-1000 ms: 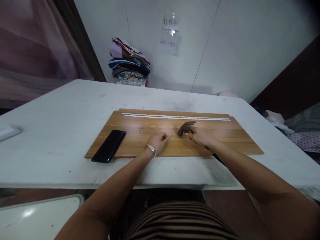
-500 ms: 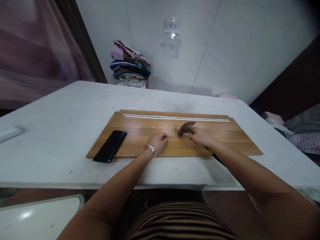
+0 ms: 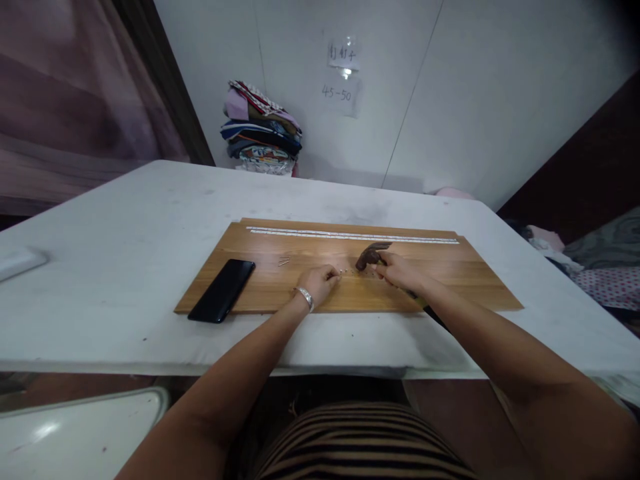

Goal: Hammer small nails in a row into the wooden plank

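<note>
My right hand [image 3: 395, 270] is wrapped round the handle of a claw hammer [image 3: 369, 259], close behind its dark head, which is low over the wooden board [image 3: 265, 287]. A short row of small nails [image 3: 353, 271] stands in the board between my hands. At the row's left end my left hand [image 3: 319, 281], with a silver bracelet on its wrist, is closed in a pinch; a small nail seems to be between the fingertips, mostly hidden. A few loose nails [image 3: 284, 261] lie on the board to the left.
A black phone [image 3: 223, 291] lies across the board's left front edge. Two white measuring strips [image 3: 350, 235] run along its far side. The board rests on a white-covered table [image 3: 125, 267]. Folded clothes [image 3: 263, 130] are stacked by the wall behind.
Both hands stay almost in place, the left pinching at the row and the right holding the hammer. The whole view has shifted very slightly.
</note>
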Tool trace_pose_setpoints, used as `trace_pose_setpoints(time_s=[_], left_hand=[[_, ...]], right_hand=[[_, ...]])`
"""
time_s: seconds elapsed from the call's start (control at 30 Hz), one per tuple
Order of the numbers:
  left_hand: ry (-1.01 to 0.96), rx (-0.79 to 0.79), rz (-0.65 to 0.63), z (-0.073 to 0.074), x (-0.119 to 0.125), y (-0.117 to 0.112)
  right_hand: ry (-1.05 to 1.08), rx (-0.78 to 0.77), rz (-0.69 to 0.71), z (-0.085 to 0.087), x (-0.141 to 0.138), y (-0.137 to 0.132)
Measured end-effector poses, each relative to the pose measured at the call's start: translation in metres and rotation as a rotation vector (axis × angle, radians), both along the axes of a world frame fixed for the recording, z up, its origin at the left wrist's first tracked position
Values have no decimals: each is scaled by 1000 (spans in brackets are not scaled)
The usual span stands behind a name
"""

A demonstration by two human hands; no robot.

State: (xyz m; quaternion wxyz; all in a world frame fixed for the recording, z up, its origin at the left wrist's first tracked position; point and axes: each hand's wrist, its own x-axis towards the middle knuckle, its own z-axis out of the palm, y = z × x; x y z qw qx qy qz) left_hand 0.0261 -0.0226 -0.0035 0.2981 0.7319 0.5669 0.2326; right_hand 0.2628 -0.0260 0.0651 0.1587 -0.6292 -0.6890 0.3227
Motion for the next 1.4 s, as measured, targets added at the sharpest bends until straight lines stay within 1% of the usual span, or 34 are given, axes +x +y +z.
trace_pose_setpoints(time_s=[0.27,0.47,0.63,0.8,1.0,1.2,1.4], left_hand=[[20,-14,3,3,1,1],[22,-7,-6,1,0,1],[-31,-13,13,-1,0,1],[-141,29,-4,-9,0,4],[-261,-19,28,-12,1,4],[-214,-2,-2,-15,-1,5],[-194,35,-19,-18,-1,8]], right_hand=[[-43,-8,7,0,0,-2],[-12,26,0,-2,1,1],[-37,-10,8,0,-2,-1],[-22,22,24,-1,-1,1],[-1,22,17,2,-2,-1],[-23,1,-3,4,-2,-5],[-12,-3,31,8,-1,-7]])
